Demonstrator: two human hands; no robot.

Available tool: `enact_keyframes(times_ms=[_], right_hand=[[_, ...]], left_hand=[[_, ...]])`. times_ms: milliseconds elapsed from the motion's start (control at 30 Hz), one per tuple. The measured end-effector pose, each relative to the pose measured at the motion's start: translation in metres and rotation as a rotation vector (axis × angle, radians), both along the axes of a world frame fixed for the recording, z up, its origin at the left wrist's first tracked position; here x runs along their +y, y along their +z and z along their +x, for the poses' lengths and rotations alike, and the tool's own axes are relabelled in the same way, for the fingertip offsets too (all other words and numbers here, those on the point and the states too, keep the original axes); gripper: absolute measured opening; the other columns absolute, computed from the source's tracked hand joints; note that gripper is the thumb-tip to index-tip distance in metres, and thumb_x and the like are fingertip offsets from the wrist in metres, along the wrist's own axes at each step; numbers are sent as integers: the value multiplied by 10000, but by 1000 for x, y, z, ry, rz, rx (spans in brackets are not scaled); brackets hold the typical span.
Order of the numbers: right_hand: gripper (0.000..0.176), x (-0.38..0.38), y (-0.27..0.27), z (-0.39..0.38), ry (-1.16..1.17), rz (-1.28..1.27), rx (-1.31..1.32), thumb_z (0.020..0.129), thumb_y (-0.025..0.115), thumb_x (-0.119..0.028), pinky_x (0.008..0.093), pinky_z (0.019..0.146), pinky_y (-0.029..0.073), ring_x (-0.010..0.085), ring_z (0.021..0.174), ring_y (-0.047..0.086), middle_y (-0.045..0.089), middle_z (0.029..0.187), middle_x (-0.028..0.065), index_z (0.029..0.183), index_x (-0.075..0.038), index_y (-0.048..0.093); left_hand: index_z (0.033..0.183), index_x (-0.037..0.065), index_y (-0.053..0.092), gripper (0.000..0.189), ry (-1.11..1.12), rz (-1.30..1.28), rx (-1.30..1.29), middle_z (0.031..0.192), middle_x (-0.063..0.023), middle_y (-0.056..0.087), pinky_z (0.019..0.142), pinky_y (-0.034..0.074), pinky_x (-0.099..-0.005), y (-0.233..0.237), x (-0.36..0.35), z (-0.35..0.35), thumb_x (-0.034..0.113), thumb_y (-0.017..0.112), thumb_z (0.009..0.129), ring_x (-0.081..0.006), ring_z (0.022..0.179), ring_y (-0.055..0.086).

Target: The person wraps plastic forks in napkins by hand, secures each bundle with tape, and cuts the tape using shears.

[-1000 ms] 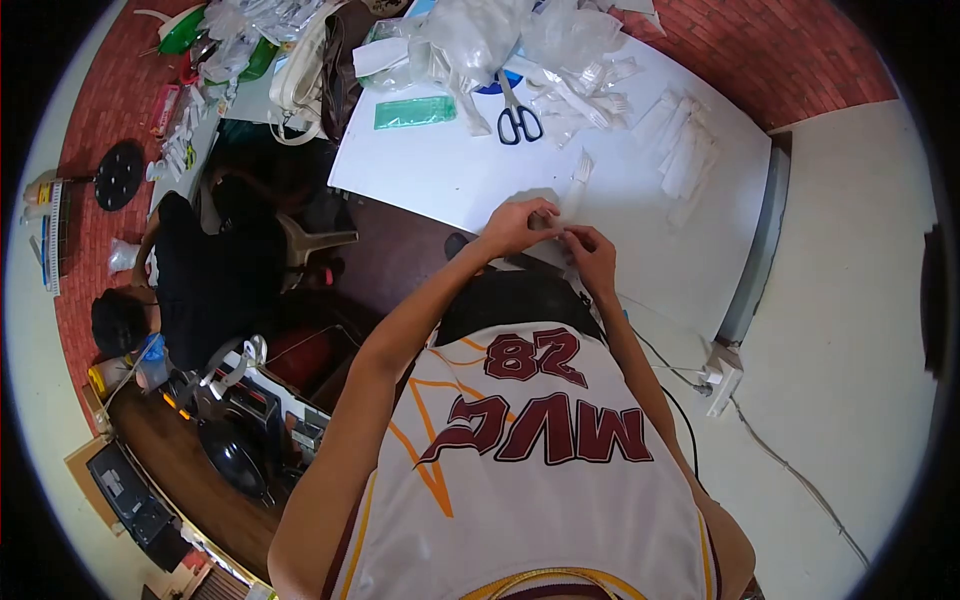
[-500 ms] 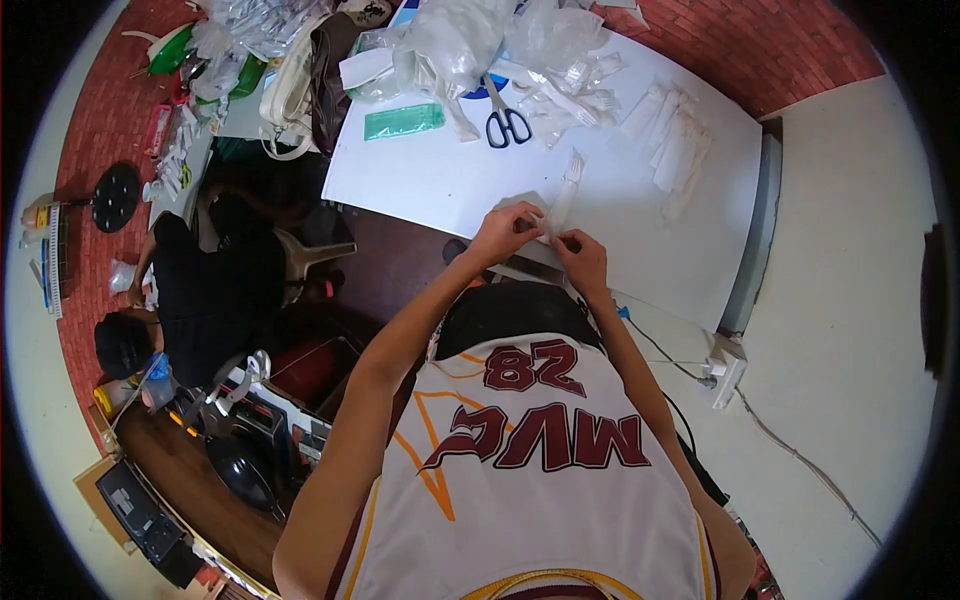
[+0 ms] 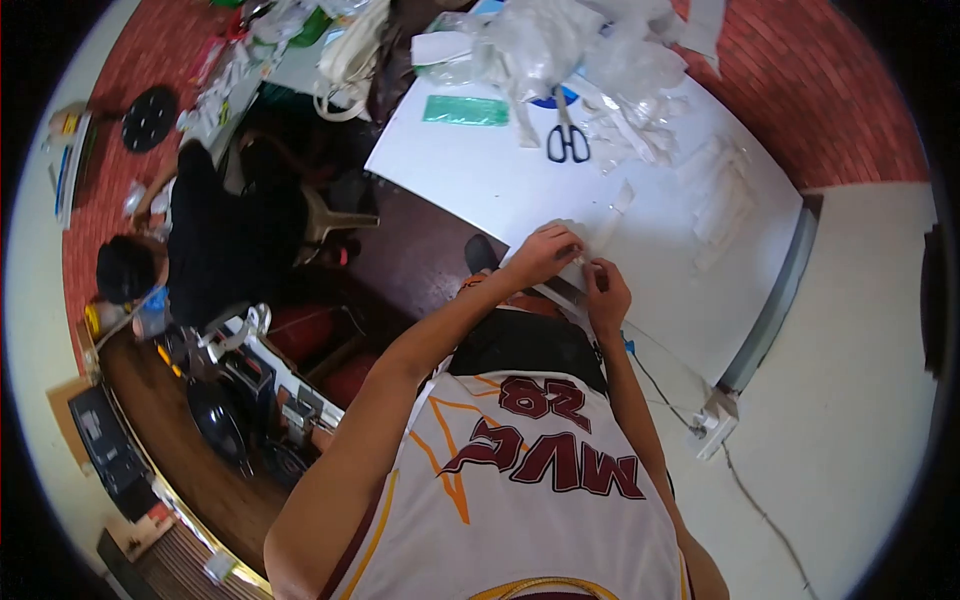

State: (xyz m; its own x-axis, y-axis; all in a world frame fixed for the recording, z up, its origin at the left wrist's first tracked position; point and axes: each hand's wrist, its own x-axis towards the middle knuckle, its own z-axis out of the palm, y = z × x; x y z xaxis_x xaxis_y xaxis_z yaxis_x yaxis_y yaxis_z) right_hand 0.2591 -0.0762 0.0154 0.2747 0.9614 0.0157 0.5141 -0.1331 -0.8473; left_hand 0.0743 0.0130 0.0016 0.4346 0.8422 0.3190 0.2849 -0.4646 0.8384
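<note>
A thin clear plastic sleeve with a white fork (image 3: 622, 197) lies at the table's near edge, its lower end between my two hands. My left hand (image 3: 547, 254) pinches that end with bent fingers. Close beside it on the right, my right hand (image 3: 607, 290) is also closed at the sleeve's end, thumb and fingertips together. The exact grip of the fingertips is too small to make out. Farther up the white table (image 3: 470, 190) are black-handled scissors (image 3: 568, 143), a green packet (image 3: 466, 111) and a heap of clear plastic bags (image 3: 540, 45).
More wrapped white pieces (image 3: 722, 195) lie on the table's right side. A person in black (image 3: 235, 235) sits at the left near a beige chair (image 3: 335, 218). A cable runs to a wall socket (image 3: 716, 425) at the lower right. A white bag (image 3: 352, 60) hangs at the upper left.
The view has shifted and turned, so the table and its items appear farther right and lower. My hands remain together at the sleeve's end.
</note>
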Motion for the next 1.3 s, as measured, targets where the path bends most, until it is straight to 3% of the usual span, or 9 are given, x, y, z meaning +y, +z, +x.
enact_keyframes(times_ms=[200, 433, 567, 667, 733, 800, 967, 1133, 1300], right_hand=[[195, 2, 2, 3, 76, 24, -53, 988, 800, -122, 310, 709, 561, 157, 740, 709, 765, 894, 87, 1168, -49, 778], [190, 44, 50, 6, 182, -147, 0, 990, 788, -94, 300, 711, 557, 116, 773, 684, 781, 922, 66, 1166, -24, 778], [204, 100, 69, -61, 331, 22, 132, 992, 801, -101, 277, 716, 540, 117, 798, 663, 760, 927, 67, 1189, -51, 780], [238, 131, 85, -145, 554, 26, 41, 933, 839, -120, 343, 756, 574, 208, 850, 708, 746, 1017, 77, 1154, -78, 762], [310, 146, 74, -199, 683, 85, -61, 893, 863, -165, 408, 843, 581, 270, 973, 706, 692, 1069, 68, 1176, -132, 741], [346, 162, 46, -242, 804, 215, -172, 897, 857, -190, 436, 891, 571, 300, 1062, 672, 662, 1158, 78, 1205, -127, 711], [383, 186, 15, -309, 825, 259, -359, 854, 866, -166, 463, 916, 551, 327, 1110, 649, 659, 1151, 81, 1196, -139, 696], [218, 190, 2, -323, 765, 365, -404, 842, 861, -142, 466, 854, 546, 313, 996, 659, 671, 1085, 54, 1007, -125, 721], [96, 193, 6, -318, 737, 383, -316, 869, 826, -94, 457, 802, 553, 313, 903, 671, 688, 995, 55, 896, -98, 734]], left_hand=[[1070, 105, 767, 160, -4, 73, 19, 1032, -73, 674, 888, 580, -404, 0, -5, -1, 82, 813, 919, -304, 1019, 680], [1237, 67, 717, 343, 16, 129, 76, 1100, -103, 659, 956, 563, -408, -18, -8, 1, 109, 794, 905, -315, 1075, 664], [1290, 57, 667, 383, 117, 114, 30, 1132, -128, 643, 1055, 513, -463, -25, -9, 5, 150, 740, 926, -328, 1161, 640], [1270, 72, 637, 365, 132, 132, 49, 1179, -146, 640, 1103, 472, -489, -49, -22, 9, 225, 687, 943, -347, 1210, 609], [1263, 82, 637, 368, -40, 82, 17, 1199, -130, 639, 1088, 477, -473, -56, -11, 11, 254, 680, 940, -341, 1210, 600], [1259, 90, 638, 378, -18, 102, 33, 1207, -108, 632, 1067, 481, -447, -65, -13, 18, 262, 688, 926, -325, 1199, 592], [1159, 91, 630, 305, -20, 201, 89, 1133, -70, 605, 996, 498, -416, -62, -8, 17, 274, 682, 920, -286, 1130, 586], [1081, 98, 618, 222, 30, 249, 71, 1071, -69, 584, 958, 506, -394, -49, -9, 12, 249, 661, 924, -262, 1062, 584], [1148, 83, 648, 273, 20, 275, 85, 1114, -64, 610, 957, 512, -400, -62, -11, 18, 241, 652, 925, -278, 1102, 600]])
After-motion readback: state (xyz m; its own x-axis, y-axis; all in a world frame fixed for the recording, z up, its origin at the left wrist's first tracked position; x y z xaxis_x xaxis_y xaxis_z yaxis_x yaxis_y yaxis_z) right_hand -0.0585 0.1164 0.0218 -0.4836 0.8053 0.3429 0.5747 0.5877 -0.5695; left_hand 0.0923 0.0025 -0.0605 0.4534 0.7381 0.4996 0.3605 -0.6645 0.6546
